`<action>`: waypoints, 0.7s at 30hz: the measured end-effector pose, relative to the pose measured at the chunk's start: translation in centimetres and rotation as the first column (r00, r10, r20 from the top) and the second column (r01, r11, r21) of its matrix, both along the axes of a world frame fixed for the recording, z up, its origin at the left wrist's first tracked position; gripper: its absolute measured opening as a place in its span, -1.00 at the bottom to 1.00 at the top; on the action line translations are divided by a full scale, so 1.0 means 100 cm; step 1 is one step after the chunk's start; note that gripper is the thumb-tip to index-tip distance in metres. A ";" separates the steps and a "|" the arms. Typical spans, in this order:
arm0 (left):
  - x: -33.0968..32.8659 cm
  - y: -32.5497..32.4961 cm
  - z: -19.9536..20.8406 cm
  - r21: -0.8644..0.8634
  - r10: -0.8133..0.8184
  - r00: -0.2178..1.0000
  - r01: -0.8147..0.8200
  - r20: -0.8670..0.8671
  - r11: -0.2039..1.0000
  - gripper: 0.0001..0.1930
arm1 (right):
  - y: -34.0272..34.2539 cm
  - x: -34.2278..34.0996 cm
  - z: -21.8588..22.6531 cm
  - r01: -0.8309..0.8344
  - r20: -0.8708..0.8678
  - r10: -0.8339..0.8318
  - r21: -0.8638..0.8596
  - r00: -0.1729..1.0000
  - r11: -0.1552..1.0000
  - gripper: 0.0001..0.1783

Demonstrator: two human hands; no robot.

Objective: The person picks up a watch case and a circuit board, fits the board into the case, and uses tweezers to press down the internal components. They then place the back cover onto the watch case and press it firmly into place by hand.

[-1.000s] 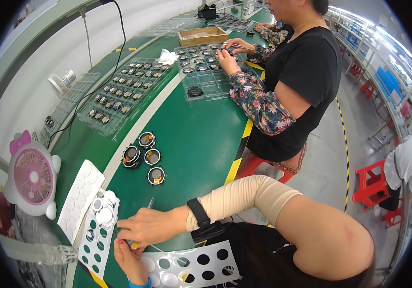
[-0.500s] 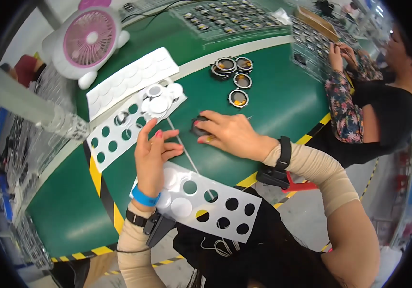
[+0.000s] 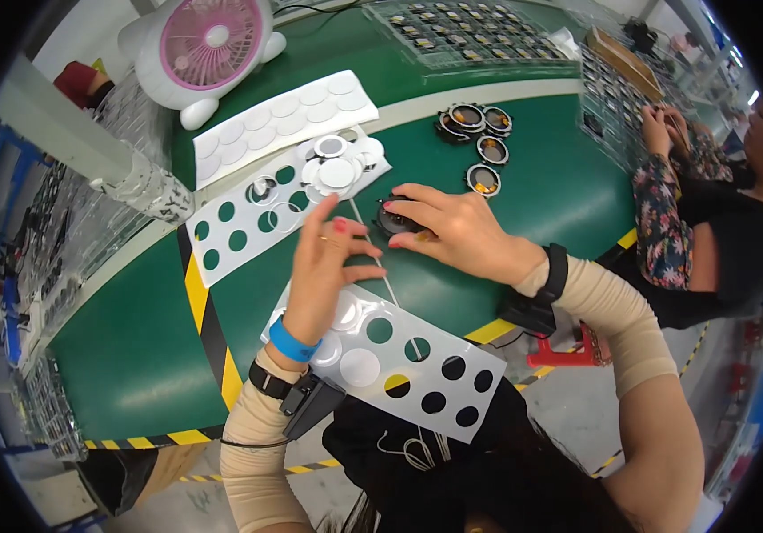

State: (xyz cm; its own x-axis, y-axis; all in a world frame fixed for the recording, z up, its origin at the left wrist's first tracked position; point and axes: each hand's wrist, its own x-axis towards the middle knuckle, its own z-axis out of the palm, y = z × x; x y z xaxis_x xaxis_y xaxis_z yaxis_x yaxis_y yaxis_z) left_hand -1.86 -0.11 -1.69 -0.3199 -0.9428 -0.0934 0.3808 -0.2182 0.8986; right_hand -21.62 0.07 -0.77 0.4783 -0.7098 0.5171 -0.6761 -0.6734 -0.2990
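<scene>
My right hand grips a dark round watch case on the green table, its fingers covering part of the case. Just left of it, my left hand is raised with fingers apart and nothing visible in them. Beyond its fingertips lies a pile of white round discs on a white sheet with round holes. A second holed sheet extends from under my left wrist past the near table edge, some discs still on it.
Several round watch cases with silver rims lie farther right. A white sheet of discs and a pink-and-white fan stand behind. Clear trays of parts line the back. At right, another person's hands work by a tray.
The whole view has shifted, moving the table things rightward in the picture. More of the watch case shows under my right hand. My left hand's fingers are a little more spread.
</scene>
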 end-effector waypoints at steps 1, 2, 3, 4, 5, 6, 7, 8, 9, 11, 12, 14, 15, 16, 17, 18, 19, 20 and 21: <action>0.000 0.002 0.001 0.001 0.021 1.000 -0.021 0.009 1.000 -0.58 | -0.001 0.007 0.003 -0.021 0.009 0.021 0.001 1.000 1.000 -0.59; 0.000 0.004 0.005 0.015 -0.019 1.000 0.019 -0.002 1.000 -0.58 | 0.000 0.014 0.007 -0.108 0.137 0.095 0.087 0.986 0.990 -0.61; 0.000 0.005 0.009 0.028 -0.058 0.998 0.058 -0.014 0.998 -0.57 | 0.001 0.022 0.011 -0.204 0.267 0.156 0.161 0.951 0.966 -0.63; 0.001 0.003 0.013 0.033 -0.107 0.994 0.108 -0.029 0.994 -0.57 | -0.001 0.026 0.015 -0.296 0.390 0.196 0.216 0.900 0.931 -0.64; 0.005 0.002 0.013 0.026 -0.097 0.995 0.098 -0.021 0.995 -0.57 | -0.005 0.028 0.017 -0.307 0.395 0.208 0.206 0.895 0.929 -0.64; 0.010 0.000 0.013 0.056 -0.161 0.979 0.169 -0.128 0.984 -0.57 | -0.009 0.029 0.019 -0.343 0.454 0.212 0.227 0.865 0.912 -0.65; 0.014 -0.001 0.011 0.077 -0.219 0.947 0.243 -0.236 0.967 -0.57 | -0.013 0.029 0.021 -0.379 0.512 0.213 0.245 0.833 0.892 -0.66; 0.018 -0.001 0.011 0.090 -0.272 0.899 0.320 -0.342 0.943 -0.57 | -0.017 0.030 0.021 -0.415 0.566 0.209 0.262 0.797 0.871 -0.66; 0.019 0.000 0.011 0.092 -0.269 0.902 0.316 -0.338 0.944 -0.57 | -0.018 0.029 0.019 -0.419 0.570 0.212 0.260 0.794 0.870 -0.66; 0.017 0.002 0.010 0.143 -0.322 0.862 0.402 -0.391 0.904 -0.57 | -0.017 0.029 0.009 -0.431 0.585 0.221 0.248 0.781 0.868 -0.67; 0.015 0.003 0.009 0.168 -0.346 0.839 0.446 -0.419 0.879 -0.57 | -0.017 0.029 0.004 -0.436 0.592 0.224 0.242 0.774 0.867 -0.67; 0.010 0.006 0.008 0.163 -0.289 0.895 0.358 -0.340 0.919 -0.58 | -0.016 0.027 0.007 -0.419 0.607 0.146 0.336 0.781 0.843 -0.66; 0.007 0.007 0.008 0.145 -0.226 0.938 0.270 -0.261 0.952 -0.59 | -0.015 0.027 0.012 -0.400 0.610 0.069 0.426 0.789 0.811 -0.66; 0.005 0.007 0.007 0.120 -0.158 0.971 0.181 -0.182 0.976 -0.59 | -0.013 0.026 0.014 -0.382 0.605 -0.007 0.512 0.796 0.770 -0.65; 0.005 0.006 0.006 0.124 -0.157 0.971 0.181 -0.180 0.976 -0.59 | -0.011 0.027 0.015 -0.383 0.607 -0.010 0.514 0.795 0.768 -0.65; 0.004 0.006 0.004 0.155 -0.171 0.970 0.198 -0.173 0.968 -0.59 | -0.008 0.031 0.016 -0.384 0.607 -0.013 0.520 0.795 0.763 -0.65; 0.005 0.005 0.003 0.185 -0.186 0.969 0.215 -0.163 0.959 -0.59 | -0.005 0.036 0.016 -0.386 0.608 -0.016 0.525 0.794 0.759 -0.64; 0.005 0.005 0.003 0.215 -0.200 0.967 0.231 -0.155 0.949 -0.59 | -0.003 0.038 0.017 -0.388 0.609 -0.019 0.529 0.793 0.755 -0.64; 0.005 0.005 0.003 0.217 -0.201 0.968 0.231 -0.152 0.948 -0.59 | -0.003 0.038 0.016 -0.389 0.611 -0.021 0.529 0.791 0.754 -0.64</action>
